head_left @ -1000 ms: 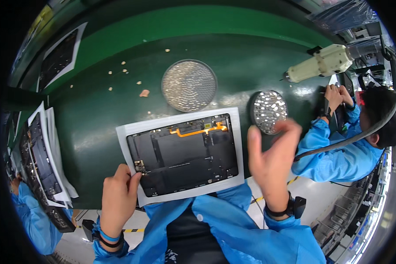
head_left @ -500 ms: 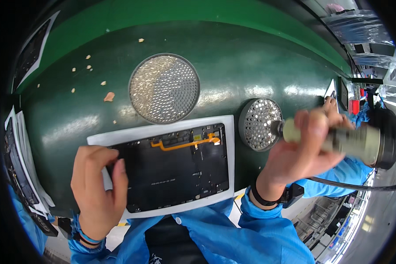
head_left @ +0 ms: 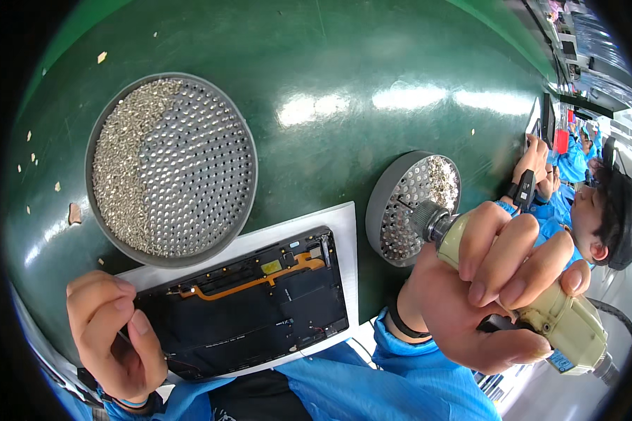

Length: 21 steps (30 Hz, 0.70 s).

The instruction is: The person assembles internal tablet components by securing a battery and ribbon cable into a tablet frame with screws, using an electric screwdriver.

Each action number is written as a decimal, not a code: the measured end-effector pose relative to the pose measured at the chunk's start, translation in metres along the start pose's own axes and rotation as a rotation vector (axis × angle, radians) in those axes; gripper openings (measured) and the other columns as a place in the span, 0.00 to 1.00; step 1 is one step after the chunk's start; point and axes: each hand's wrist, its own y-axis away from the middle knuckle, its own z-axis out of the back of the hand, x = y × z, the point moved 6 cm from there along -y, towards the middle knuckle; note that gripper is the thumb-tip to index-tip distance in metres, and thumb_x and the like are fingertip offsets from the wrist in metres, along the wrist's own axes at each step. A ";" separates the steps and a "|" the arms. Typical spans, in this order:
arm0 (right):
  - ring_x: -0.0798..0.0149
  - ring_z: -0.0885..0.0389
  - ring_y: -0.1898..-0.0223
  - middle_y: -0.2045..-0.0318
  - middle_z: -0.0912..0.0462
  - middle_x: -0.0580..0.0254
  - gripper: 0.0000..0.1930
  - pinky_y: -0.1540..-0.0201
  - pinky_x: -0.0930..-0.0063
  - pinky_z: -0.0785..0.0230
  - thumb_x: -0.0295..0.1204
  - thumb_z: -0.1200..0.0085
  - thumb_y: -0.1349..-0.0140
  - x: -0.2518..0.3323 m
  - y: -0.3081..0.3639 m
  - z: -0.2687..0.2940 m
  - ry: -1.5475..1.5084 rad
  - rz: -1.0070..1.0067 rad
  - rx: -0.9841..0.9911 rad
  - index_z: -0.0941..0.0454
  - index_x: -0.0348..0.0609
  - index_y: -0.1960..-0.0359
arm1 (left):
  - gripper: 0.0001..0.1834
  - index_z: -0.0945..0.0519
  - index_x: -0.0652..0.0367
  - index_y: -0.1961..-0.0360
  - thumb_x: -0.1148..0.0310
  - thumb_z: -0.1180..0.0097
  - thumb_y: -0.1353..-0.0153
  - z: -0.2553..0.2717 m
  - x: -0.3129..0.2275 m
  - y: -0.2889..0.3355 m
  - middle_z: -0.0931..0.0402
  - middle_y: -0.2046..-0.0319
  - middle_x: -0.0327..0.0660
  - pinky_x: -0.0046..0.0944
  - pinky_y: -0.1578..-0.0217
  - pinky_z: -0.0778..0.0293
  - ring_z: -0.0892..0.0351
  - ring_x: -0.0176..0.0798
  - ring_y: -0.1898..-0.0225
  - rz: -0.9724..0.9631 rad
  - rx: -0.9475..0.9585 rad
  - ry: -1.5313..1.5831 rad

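Observation:
A black open device (head_left: pixel 249 305) with an orange flex cable lies on a white pad (head_left: pixel 344 231) at the near edge of the green table (head_left: pixel 344 70). My left hand (head_left: pixel 112 333) rests on the device's left end, fingers curled and pinched on something thin I cannot make out. My right hand (head_left: pixel 491 295) is wrapped around a pale electric screwdriver (head_left: pixel 534 302), its tip pointing into the small round perforated tray (head_left: pixel 411 207) of screws.
A large round perforated tray (head_left: pixel 168 165) with many small screws stands behind the device. Small crumbs of debris (head_left: pixel 74 212) dot the table at the left. Another person in blue (head_left: pixel 597 210) works at the right end of the table.
The view has closed in on the table. My right hand took hold of the hanging screwdriver and brought it down to the small screw tray. My left hand stayed on the device's left end.

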 end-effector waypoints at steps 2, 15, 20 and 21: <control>0.77 0.34 0.76 0.66 0.31 0.71 0.31 0.76 0.80 0.40 0.50 0.35 0.31 -0.001 0.000 0.003 0.004 -0.007 0.016 0.36 0.41 0.44 | 0.18 0.25 0.66 0.49 0.86 0.48 0.41 0.001 0.000 0.002 0.24 0.57 0.56 0.50 0.58 0.26 0.25 0.51 0.61 0.018 0.003 0.002; 0.77 0.33 0.74 0.66 0.31 0.70 0.29 0.74 0.79 0.39 0.49 0.38 0.28 -0.002 -0.005 -0.005 -0.026 -0.076 0.120 0.35 0.38 0.43 | 0.16 0.25 0.66 0.51 0.85 0.47 0.41 0.002 -0.001 0.001 0.24 0.57 0.56 0.50 0.58 0.26 0.24 0.51 0.61 0.019 0.014 0.017; 0.77 0.34 0.75 0.66 0.31 0.70 0.29 0.74 0.79 0.39 0.50 0.38 0.28 0.001 0.001 0.009 -0.034 -0.076 0.076 0.35 0.38 0.43 | 0.17 0.25 0.67 0.51 0.86 0.47 0.41 0.003 -0.002 0.001 0.23 0.56 0.56 0.50 0.58 0.26 0.24 0.52 0.60 0.043 0.037 -0.022; 0.77 0.34 0.75 0.66 0.31 0.71 0.30 0.74 0.79 0.40 0.51 0.38 0.28 0.002 0.001 0.006 0.041 -0.071 0.102 0.34 0.38 0.44 | 0.17 0.25 0.67 0.51 0.86 0.47 0.41 0.003 -0.002 0.002 0.23 0.56 0.56 0.50 0.58 0.26 0.24 0.52 0.60 0.046 0.037 -0.028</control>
